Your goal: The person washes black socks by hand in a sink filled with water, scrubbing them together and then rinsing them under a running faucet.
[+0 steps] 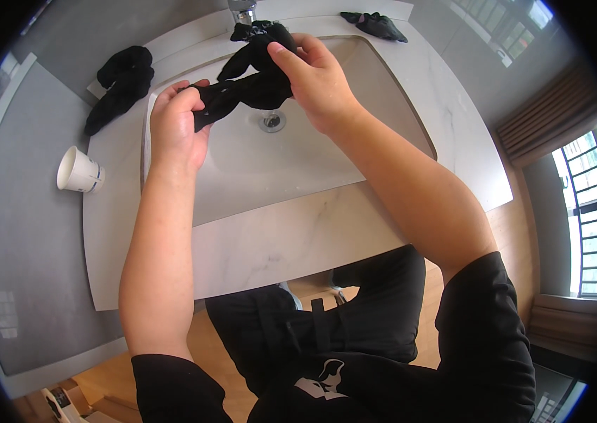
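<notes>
The white marble bench (298, 243) carries a paper cup (78, 171) on its side at the left edge, a black cloth (121, 83) at the far-left corner, another dark cloth (376, 25) at the far-right corner.

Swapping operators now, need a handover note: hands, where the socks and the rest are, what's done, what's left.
Left hand: closed on the lower end of a black sock, over the sink basin.
Right hand: pinching the same sock's upper end, just below the faucet.
Other items: a black cloth bundle lies on the counter left of the basin; another dark piece lies at the back right corner; a white paper cup lies on its side on the left counter.
Done: the sock is stretched between both hands above the drain. No running water visible.
Left: judging by the layout, probably the two pieces on the counter are not yet handled.
</notes>
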Available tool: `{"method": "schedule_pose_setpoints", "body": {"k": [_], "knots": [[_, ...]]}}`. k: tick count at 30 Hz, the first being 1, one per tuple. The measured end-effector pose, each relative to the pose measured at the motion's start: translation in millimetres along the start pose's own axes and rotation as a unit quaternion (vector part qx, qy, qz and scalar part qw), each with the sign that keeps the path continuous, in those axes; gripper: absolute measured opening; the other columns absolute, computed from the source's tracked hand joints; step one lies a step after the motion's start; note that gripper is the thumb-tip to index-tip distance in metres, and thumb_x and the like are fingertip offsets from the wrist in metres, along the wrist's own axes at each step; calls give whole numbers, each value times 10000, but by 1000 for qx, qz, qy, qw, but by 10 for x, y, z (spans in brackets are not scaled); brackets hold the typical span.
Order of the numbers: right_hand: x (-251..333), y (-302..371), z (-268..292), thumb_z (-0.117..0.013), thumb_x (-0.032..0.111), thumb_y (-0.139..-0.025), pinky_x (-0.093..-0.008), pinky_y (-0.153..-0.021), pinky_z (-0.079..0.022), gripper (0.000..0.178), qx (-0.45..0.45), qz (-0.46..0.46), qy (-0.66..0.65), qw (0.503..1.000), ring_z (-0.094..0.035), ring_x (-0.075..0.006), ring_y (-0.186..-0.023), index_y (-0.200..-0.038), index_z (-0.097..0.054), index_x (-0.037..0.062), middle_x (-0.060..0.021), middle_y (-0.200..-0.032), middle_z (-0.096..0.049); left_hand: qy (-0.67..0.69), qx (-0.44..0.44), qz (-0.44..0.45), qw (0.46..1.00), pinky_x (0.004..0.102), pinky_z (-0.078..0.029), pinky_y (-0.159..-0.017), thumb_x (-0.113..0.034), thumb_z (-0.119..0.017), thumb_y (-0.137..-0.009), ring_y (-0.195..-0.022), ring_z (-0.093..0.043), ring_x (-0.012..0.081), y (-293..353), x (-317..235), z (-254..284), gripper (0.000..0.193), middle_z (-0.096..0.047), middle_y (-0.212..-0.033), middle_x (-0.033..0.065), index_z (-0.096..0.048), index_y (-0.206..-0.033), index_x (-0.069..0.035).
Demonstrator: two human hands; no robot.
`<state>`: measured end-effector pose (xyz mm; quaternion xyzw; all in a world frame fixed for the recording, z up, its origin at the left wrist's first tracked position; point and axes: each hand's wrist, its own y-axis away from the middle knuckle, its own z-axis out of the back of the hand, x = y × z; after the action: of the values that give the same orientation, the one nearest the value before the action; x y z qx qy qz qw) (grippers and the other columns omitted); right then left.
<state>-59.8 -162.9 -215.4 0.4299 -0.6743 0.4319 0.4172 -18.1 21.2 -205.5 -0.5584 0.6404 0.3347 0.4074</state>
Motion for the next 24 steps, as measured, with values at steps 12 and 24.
{"method": "schedule_pose_setpoints", "body": {"k": [12, 24], "knots": [[-2, 19, -5, -687, 110, -887, -293, -824, -499, 368, 43, 36, -43, 998, -615, -151, -948, -1211, -539, 17, -68, -1036, -631, 44, -1, -27, 999, 443, -471, -963, 52, -490, -759, -1017, -557, 298, -39, -36, 11, 363, -548, -1109, 188, -468, -1121, 60], [27, 43, -50, -730, 112, -833, -277, -803, -507, 348, 112, 34, 64, 991, -623, -133, -898, -1149, -635, 0, -56, -984, -667, 2, 138, -20, 990, 426, -401, -1024, -286, -661, -899, -1131, -541, 235, 51, -55, -23, 415, -586, -1180, 119, -538, -1188, -15]]}}
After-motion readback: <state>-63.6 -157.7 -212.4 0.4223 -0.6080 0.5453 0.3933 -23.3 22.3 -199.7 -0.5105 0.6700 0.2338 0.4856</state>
